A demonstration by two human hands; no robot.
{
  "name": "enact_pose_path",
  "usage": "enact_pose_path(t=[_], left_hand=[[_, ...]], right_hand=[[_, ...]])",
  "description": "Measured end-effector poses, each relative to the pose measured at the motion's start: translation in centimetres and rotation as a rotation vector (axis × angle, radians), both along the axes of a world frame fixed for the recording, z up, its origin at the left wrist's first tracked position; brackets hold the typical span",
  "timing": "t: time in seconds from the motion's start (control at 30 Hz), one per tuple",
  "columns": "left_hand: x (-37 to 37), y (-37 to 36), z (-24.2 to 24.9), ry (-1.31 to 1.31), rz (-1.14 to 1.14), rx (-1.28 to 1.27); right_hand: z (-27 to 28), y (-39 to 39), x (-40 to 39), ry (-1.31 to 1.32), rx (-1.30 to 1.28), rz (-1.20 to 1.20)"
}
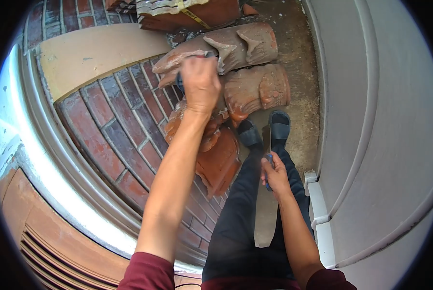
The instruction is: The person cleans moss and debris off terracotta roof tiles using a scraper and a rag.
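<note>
My left hand is closed over the near end of a long, ridged clay piece. Something dark blue shows at its side, but motion blur hides what it is. Lower down, in front of my legs, my right hand grips the blue handle of a tool with a flat blade, which points away from me toward my feet. A second clay piece lies beside the first, and broken orange clay pieces lie below my left hand.
Stacked tiles with a yellow strap stand at the top. A brick surface with a curved beige band spans the left. A grey wall rises on the right. My sandalled feet stand on the concrete floor.
</note>
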State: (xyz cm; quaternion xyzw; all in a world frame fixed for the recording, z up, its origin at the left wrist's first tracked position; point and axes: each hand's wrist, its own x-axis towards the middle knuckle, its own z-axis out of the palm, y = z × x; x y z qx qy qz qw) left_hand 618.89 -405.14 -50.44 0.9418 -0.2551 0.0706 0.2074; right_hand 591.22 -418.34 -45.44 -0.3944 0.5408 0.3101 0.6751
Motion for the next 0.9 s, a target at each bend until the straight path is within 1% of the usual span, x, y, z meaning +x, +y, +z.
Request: enact_pose_path(t=[0.03,0.07,0.13,0.23,0.27,0.33,0.4,0.43,0.47,0.53,0.6,0.63,0.73,0.77,0.87,0.9], left_hand=[[-0.8,-0.3,-0.5,0.160,-0.184,-0.056],[-2.2,-0.7,-1.6,0.243,-0.298,-0.045],[-5.0,-1.1,-3.0,0.330,-0.209,-0.049],[-6.8,-0.8,-3.9,0.598,0.313,-0.184],[-6.6,-0.7,-3.7,0.730,0.498,-0.122],[-6.2,0.3,-5.3,1.026,0.797,-0.735],[-4.4,-0.1,-4.7,1.249,1.006,-1.287],[-3.6,0.3,-5.0,1.351,1.044,-1.490],[-3.1,0.5,-5.6,1.344,1.117,-1.600],[-2.7,0.7,-7.9,1.176,1.136,-1.628],[-2.4,1.3,-11.3,1.014,1.284,-1.658],[-2.2,0.8,-11.2,0.928,1.360,-1.669],[-2.0,-1.5,-11.9,0.723,1.412,-1.366],[-1.5,-1.9,-12.7,0.687,1.487,-1.248],[1.0,-1.9,-14.9,0.635,1.405,-1.296],[1.6,-2.0,-15.4,0.628,1.456,-1.302]], right_hand=[[0.1,-0.2,0.1,0.001,-0.002,-0.019],[0.1,-0.3,0.2,-0.001,0.000,-0.037],[0.0,-0.2,-0.3,-0.007,-0.019,-0.077],[-0.5,-0.5,-1.0,-0.043,-0.117,-0.157],[-0.5,-0.8,-0.8,-0.065,-0.149,-0.191],[-0.5,-1.2,-0.4,-0.098,-0.186,-0.246],[-0.8,-1.5,0.2,-0.133,-0.200,-0.287],[-0.9,-1.4,0.3,-0.130,-0.184,-0.281],[-1.0,-1.3,0.5,-0.128,-0.169,-0.272],[-1.0,-1.4,0.4,-0.111,-0.151,-0.236],[-1.3,-1.3,0.0,-0.082,-0.143,-0.182],[-1.2,-1.4,-0.1,-0.078,-0.144,-0.174],[-1.6,-2.0,-0.4,-0.070,-0.150,-0.155],[-1.9,-2.2,-0.5,-0.070,-0.150,-0.153],[-1.9,-2.9,-0.3,-0.053,-0.161,-0.157],[-2.0,-3.1,0.0,-0.048,-0.168,-0.162]])
